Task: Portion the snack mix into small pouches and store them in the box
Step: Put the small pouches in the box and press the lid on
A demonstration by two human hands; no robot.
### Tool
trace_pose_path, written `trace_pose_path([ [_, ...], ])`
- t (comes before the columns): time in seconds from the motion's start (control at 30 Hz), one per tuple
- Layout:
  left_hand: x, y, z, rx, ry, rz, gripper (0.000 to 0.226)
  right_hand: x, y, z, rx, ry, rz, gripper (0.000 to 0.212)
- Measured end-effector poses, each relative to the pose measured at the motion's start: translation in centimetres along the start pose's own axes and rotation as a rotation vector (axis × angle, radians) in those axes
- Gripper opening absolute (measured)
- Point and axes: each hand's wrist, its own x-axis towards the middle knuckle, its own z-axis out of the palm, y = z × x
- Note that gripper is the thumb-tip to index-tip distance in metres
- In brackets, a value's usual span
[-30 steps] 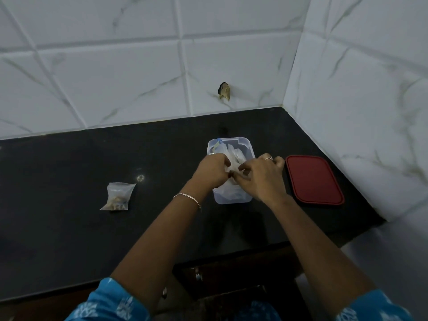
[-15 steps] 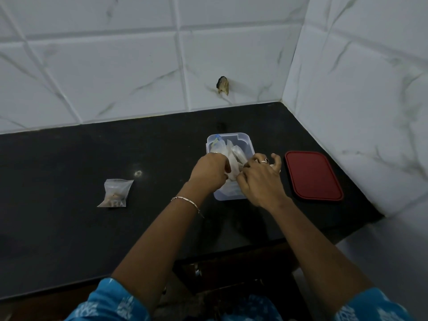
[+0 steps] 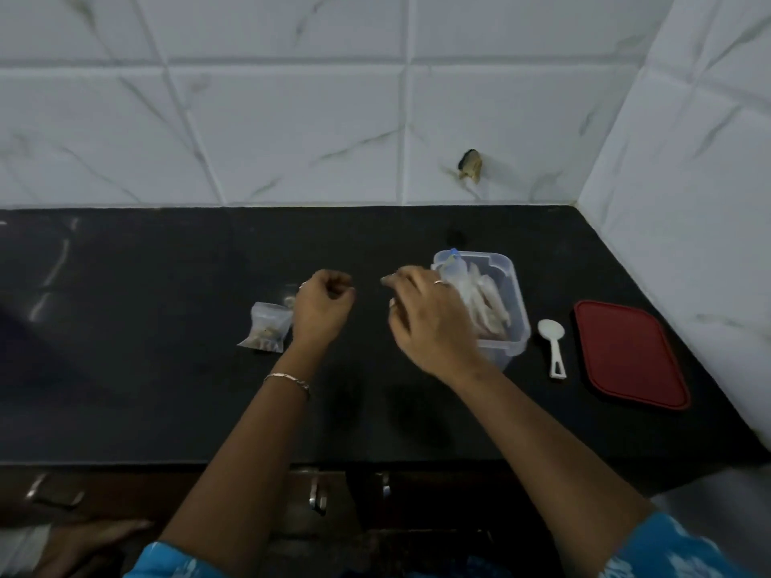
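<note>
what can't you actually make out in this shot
All from the head view:
1. the clear box: its near-left side is hidden by the right hand; the pouches inside overlap and blur, so they can't be counted.
2. the left hand: its fingers curl away from the camera, hiding whether they hold anything.
3. the pouch on the counter: contents too small and dim to identify.
4. the brown thing on the wall tile: too small to name.

Dim, even light. The tiled wall [image 3: 292,131] behind the box [image 3: 507,354] is brightest. The black countertop [image 3: 146,369] far left of the box carries faint glare streaks, with soft shadows in front of the box. Grout lines bow; everything looks slightly soft.
</note>
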Motion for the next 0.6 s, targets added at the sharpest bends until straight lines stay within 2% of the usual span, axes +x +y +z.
trace_pose_path([
  [0.1,-0.3,-3.9,-3.2,0.057,0.153,-0.145,0.022,0.8,-3.7,3.0,0.143,-0.200,-0.070,0.046],
  [0.2,-0.1,-7.4,-5.1,0.193,0.232,-0.237,0.032,1.6,-5.9,6.3,0.356,-0.568,0.075,0.064],
  [0.27,0.4,-8.9,-5.9,0.259,0.185,-0.353,0.047,1.8,-6.7,8.4,0.446,-0.702,0.173,0.075],
  [0.4,1.1,-9.8,-6.3,0.249,-0.031,-0.449,0.058,2.4,-7.9,10.7,0.574,-0.794,0.374,0.087],
  [0.47,1.1,-9.9,-6.5,0.213,-0.056,-0.448,0.061,2.7,-8.0,11.4,0.601,-0.821,0.448,0.088],
  [0.6,1.2,-10.1,-6.8,-0.020,-0.024,-0.484,0.068,2.9,-7.8,12.5,0.744,-0.816,0.598,0.081],
])
